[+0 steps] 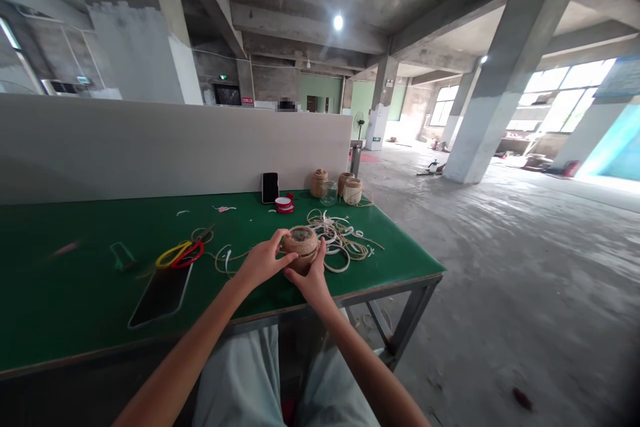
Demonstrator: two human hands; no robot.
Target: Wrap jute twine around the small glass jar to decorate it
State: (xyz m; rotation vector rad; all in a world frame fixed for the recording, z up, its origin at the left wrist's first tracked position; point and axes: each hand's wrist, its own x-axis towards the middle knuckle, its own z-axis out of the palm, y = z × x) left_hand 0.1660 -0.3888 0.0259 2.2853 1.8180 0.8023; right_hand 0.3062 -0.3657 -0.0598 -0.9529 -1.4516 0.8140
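A small glass jar wrapped in brown twine [301, 245] stands at the table's front edge between my two hands. My left hand [267, 255] grips it from the left, with the thumb across its front and fingers at the rim. From the right, my right hand [313, 272] closes round its lower side. The jar's open mouth faces up. Just behind and right of it lies a tangle of loose twine and white strips [345, 240], and a strand of twine runs off to the left.
Yellow-and-red-handled scissors [183, 253] lie over a dark phone [163, 297] on the green table [75, 307]. Farther back are an upright phone [271, 188], red tape rolls [285, 203], a bare glass jar [329, 193] and wrapped jars [353, 191]. A white partition [175, 147] closes the back.
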